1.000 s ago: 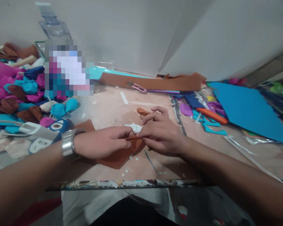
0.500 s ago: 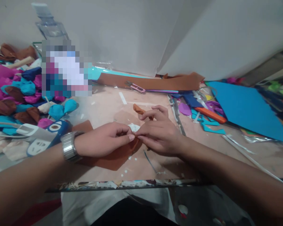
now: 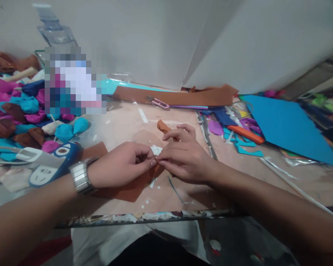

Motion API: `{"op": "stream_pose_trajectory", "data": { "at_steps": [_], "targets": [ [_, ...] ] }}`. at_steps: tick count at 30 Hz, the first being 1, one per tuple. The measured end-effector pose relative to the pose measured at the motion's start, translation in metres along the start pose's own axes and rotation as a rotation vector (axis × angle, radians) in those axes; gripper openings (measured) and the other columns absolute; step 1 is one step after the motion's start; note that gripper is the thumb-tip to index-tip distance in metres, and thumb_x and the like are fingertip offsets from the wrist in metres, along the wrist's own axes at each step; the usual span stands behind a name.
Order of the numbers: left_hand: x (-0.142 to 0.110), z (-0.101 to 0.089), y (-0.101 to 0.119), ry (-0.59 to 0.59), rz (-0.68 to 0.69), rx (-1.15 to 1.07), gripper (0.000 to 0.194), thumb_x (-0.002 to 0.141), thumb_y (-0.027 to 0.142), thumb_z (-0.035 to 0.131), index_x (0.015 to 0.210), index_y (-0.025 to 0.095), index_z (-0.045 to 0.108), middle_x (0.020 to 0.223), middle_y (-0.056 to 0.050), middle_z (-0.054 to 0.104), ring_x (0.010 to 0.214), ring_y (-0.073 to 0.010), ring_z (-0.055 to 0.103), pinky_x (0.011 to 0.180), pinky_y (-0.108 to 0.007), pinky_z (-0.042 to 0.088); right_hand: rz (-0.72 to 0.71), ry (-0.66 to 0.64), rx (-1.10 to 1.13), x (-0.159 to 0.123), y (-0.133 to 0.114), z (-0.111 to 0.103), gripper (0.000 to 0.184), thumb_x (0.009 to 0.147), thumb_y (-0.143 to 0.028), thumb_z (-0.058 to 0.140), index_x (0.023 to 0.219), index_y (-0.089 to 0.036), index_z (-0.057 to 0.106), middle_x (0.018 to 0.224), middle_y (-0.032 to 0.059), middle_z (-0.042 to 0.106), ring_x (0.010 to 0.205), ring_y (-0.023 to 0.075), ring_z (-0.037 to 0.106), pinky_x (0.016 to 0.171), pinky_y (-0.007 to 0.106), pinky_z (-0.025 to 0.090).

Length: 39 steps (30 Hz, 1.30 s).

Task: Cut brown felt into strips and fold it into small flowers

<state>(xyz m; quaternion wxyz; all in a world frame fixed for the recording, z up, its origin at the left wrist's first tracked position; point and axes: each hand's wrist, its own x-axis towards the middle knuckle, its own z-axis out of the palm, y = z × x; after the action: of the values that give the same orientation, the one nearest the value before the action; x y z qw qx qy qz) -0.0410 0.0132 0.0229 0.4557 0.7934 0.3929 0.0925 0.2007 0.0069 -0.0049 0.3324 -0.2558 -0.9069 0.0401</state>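
My left hand (image 3: 122,162), with a metal watch (image 3: 82,177) on its wrist, is closed in a pinch, thumb against curled fingers. Its fingertips meet those of my right hand (image 3: 185,155), whose thumb and index finger also pinch while the other fingers are raised. What sits between the fingertips is small and mostly hidden. Just behind them a white patch (image 3: 156,150) shows. A crumpled brown piece of paper or cloth (image 3: 163,126) sticks out past my right fingers. Under my left hand lies a flat brown sheet (image 3: 124,190), partly covered.
Pink-handled thread snips (image 3: 158,103) rest on a long brown strip (image 3: 183,98) at the back. Right are an orange cutter (image 3: 245,134) and a blue sheet (image 3: 291,127). Left are a blue-and-white power strip (image 3: 51,166), coloured wrapped balls (image 3: 30,103) and a clear bottle (image 3: 58,33).
The view has shifted slightly. Both hands stay pinched together at the same spot, with only tiny finger movement.
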Motion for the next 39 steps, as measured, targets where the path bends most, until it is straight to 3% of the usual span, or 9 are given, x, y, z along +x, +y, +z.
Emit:
{"op": "stream_pose_trajectory", "data": {
  "at_steps": [6, 14, 20, 28, 39],
  "targets": [
    [-0.0011, -0.0014, 0.0015, -0.01, 0.006, -0.056, 0.035, 0.102, 0.048, 0.055, 0.091, 0.018, 0.07, 0.077, 0.002, 0.067, 0.069, -0.0124, 0.056, 0.065, -0.026, 0.041, -0.003, 0.027, -0.029, 0.0012, -0.0001, -0.0004, 0.006, 0.093, -0.02, 0.07, 0.093, -0.025, 0.073, 0.078, -0.0029, 0.074, 0.109, 0.0246, 0.063, 0.113, 0.053, 0.027],
    [0.0008, -0.001, -0.0001, -0.041, 0.021, -0.077, 0.035, 0.103, 0.046, 0.054, 0.085, 0.017, 0.065, 0.073, 0.003, 0.058, 0.068, -0.0122, 0.049, 0.063, -0.026, 0.037, -0.005, 0.022, -0.014, 0.001, -0.0015, -0.0015, 0.006, 0.094, -0.021, 0.068, 0.094, -0.025, 0.073, 0.078, -0.0026, 0.074, 0.108, 0.0244, 0.063, 0.113, 0.053, 0.027],
    [0.0002, -0.0028, 0.0009, -0.086, 0.033, -0.169, 0.033, 0.104, 0.043, 0.052, 0.086, 0.017, 0.061, 0.075, 0.004, 0.05, 0.07, -0.0119, 0.044, 0.065, -0.025, 0.037, 0.065, -0.056, 0.076, -0.0001, 0.0003, -0.0025, 0.005, 0.094, -0.023, 0.066, 0.092, -0.023, 0.071, 0.086, 0.0011, 0.075, 0.118, 0.0278, 0.058, 0.111, 0.052, 0.028],
    [0.0023, -0.0034, -0.0017, -0.21, -0.004, -0.192, 0.032, 0.104, 0.043, 0.051, 0.097, 0.017, 0.068, 0.083, 0.002, 0.061, 0.074, -0.0134, 0.049, 0.07, -0.026, 0.038, 0.049, -0.13, 0.155, -0.0011, -0.0006, -0.0041, 0.008, 0.094, -0.023, 0.061, 0.097, -0.024, 0.068, 0.093, 0.0029, 0.074, 0.129, 0.0304, 0.051, 0.113, 0.055, 0.025],
    [0.0014, -0.002, -0.0018, -0.272, 0.076, -0.162, 0.037, 0.104, 0.047, 0.05, 0.087, 0.017, 0.062, 0.076, 0.003, 0.052, 0.07, -0.0126, 0.047, 0.068, -0.025, 0.039, 0.021, -0.201, 0.28, -0.002, -0.0017, -0.0044, 0.008, 0.086, -0.017, 0.06, 0.088, -0.023, 0.065, 0.108, 0.0042, 0.072, 0.135, 0.0301, 0.047, 0.116, 0.055, 0.03]
  ]
}}
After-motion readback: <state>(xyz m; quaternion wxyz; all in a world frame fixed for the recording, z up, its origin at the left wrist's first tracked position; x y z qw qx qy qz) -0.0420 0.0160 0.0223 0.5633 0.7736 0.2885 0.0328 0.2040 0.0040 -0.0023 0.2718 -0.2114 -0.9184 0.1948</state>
